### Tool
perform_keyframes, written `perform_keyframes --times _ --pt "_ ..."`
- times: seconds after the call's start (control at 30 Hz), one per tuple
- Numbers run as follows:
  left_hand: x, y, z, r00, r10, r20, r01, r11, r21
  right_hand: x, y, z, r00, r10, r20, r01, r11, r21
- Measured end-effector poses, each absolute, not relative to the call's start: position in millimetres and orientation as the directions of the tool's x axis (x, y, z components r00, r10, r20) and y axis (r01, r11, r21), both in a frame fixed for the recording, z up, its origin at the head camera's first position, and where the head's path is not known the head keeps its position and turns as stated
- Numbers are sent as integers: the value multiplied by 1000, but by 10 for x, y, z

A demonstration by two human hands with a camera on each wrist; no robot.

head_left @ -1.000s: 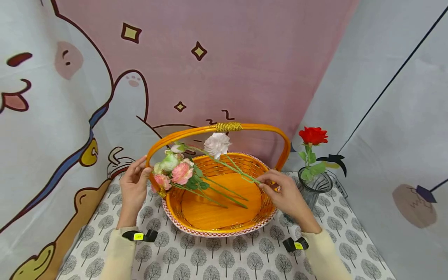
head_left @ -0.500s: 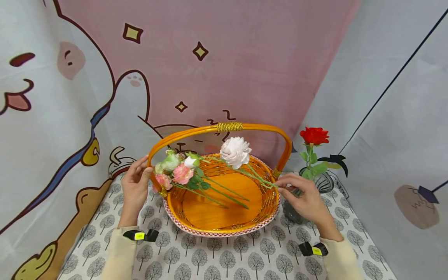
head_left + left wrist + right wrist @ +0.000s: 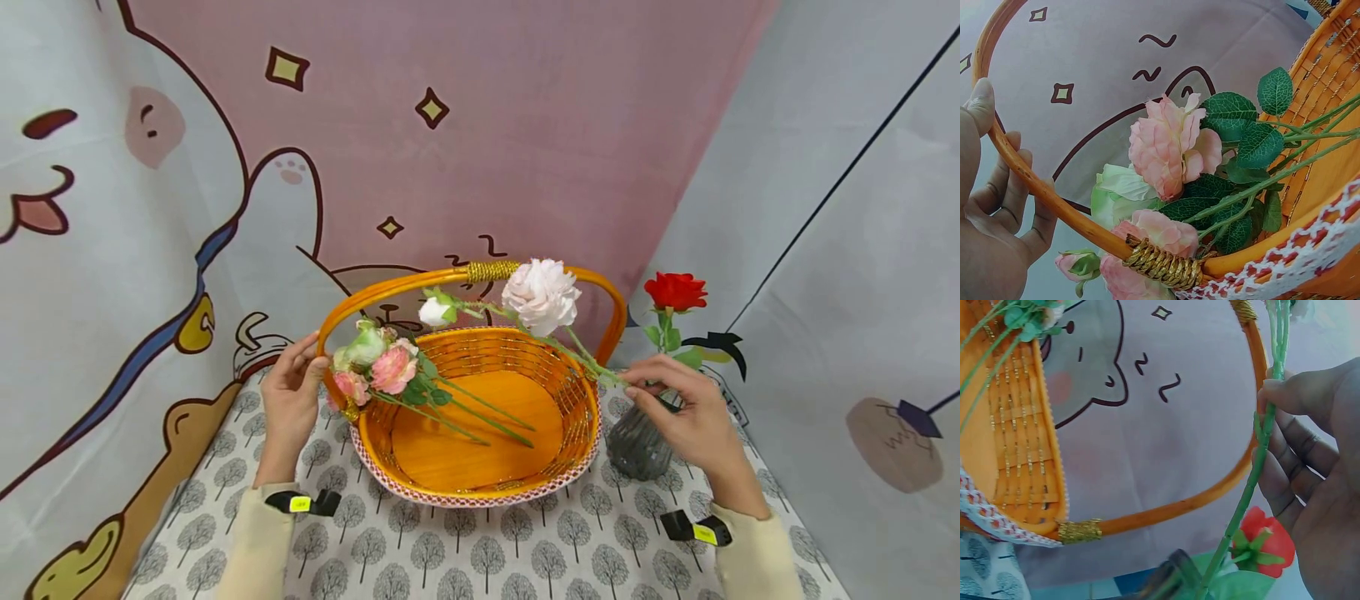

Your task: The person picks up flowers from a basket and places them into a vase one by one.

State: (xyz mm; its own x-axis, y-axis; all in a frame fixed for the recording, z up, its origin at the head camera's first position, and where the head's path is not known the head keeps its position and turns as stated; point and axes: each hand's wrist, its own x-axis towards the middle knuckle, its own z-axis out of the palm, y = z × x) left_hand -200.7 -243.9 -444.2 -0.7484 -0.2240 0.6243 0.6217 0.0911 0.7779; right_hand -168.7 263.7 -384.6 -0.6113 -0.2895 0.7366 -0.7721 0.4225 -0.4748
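Observation:
My left hand [image 3: 291, 392] holds the left side of the arched basket handle [image 3: 390, 287], thumb on one side and fingers on the other. The orange woven basket [image 3: 465, 500] stands mid-table. Inside its left end lie pink flowers [image 3: 393, 369] and a pale green bloom [image 3: 365, 347], their stems reaching over the basket floor. My right hand [image 3: 686, 408], beyond the basket's right rim, pinches the green stem [image 3: 1263, 437] of a white peony-like flower. Its big bloom [image 3: 542, 296] and small white bud [image 3: 437, 310] point left, overlapping the handle in the head view.
A grey glass vase [image 3: 637, 446] with a red rose [image 3: 677, 292] stands right of the basket, partly behind my right hand. Tree-printed cloth [image 3: 457, 554] covers the table. A cartoon-printed curtain [image 3: 570, 125] hangs close behind.
My right hand has moved right with the white flower, from over the basket to in front of the vase. The bloom and bud have shifted right. My left hand stays on the handle.

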Motion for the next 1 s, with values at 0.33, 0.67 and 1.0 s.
perform_keyframes --times 0.33,0.67,1.0 --pt "-2004 -2439 -4444 -748 -217 627 621 102 777 -1726 2737 -3665 -611 -202 766 -753 446 -483" --pt "-2004 -2429 -4439 -745 -216 631 617 136 775 -1758 2766 -3542 -635 -99 766 -720 435 -541" --pt "-2012 -2435 -4449 -751 -227 620 609 124 783 -1746 2711 -3419 -653 -43 756 -704 404 -584"
